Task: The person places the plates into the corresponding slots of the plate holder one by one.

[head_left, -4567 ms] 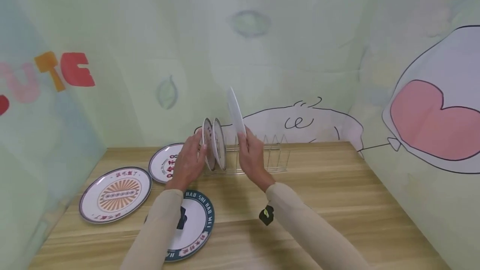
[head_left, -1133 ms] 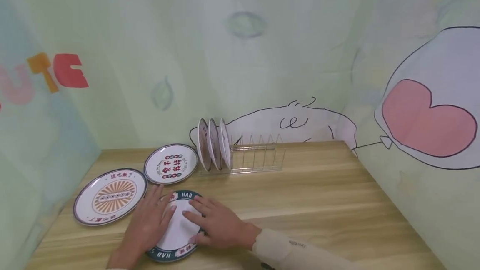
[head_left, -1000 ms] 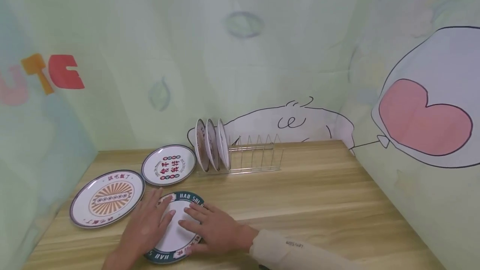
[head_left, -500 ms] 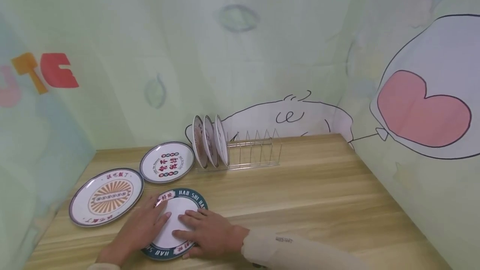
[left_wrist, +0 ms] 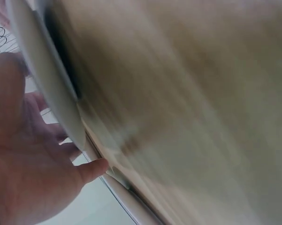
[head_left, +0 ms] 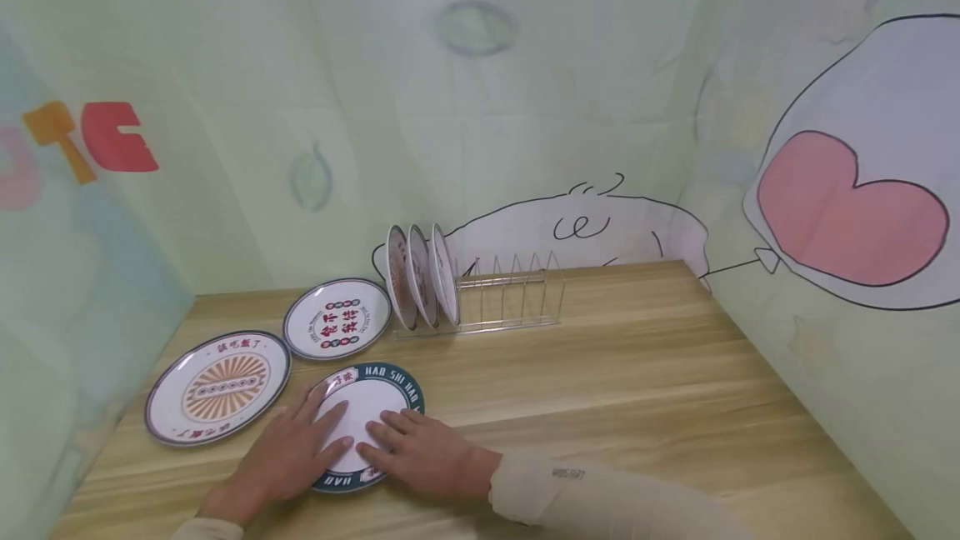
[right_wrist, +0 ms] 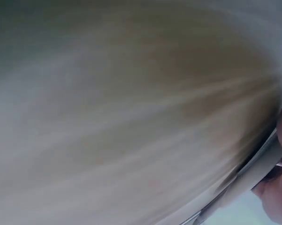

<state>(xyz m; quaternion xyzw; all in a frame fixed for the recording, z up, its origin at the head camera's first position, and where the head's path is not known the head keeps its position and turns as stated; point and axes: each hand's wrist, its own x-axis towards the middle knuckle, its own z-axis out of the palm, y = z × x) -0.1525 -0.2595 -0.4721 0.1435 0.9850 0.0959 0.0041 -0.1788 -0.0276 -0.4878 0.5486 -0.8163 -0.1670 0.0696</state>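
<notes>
A white plate with a green lettered rim (head_left: 382, 373) lies low between my hands in the head view. My left hand (head_left: 288, 452) rests over its left side, fingers spread and fairly straight across the rim onto the white centre. From the other side, my right hand (head_left: 431, 452) lies on the plate's right edge with extended fingers on its face. The plate's edge (left_wrist: 47, 75) shows beside the left hand in the left wrist view, with the table below it. At the right border of the right wrist view, part of the right hand (right_wrist: 274, 197) is visible; that view is blurred.
Three plates (head_left: 444, 277) stand upright in the left end of a wire rack (head_left: 510, 325); slots follow to their right. A plate with an orange sunburst (head_left: 176, 419) and one with red characters (head_left: 307, 327) lie flat on the wooden table (head_left: 637, 382). Printed cloth walls surround it.
Earlier, the right hand held a plate over the rack; three plates now stand there. Both hands moved to the green-rimmed plate, which in the last half second shifted slightly away and right with them.
</notes>
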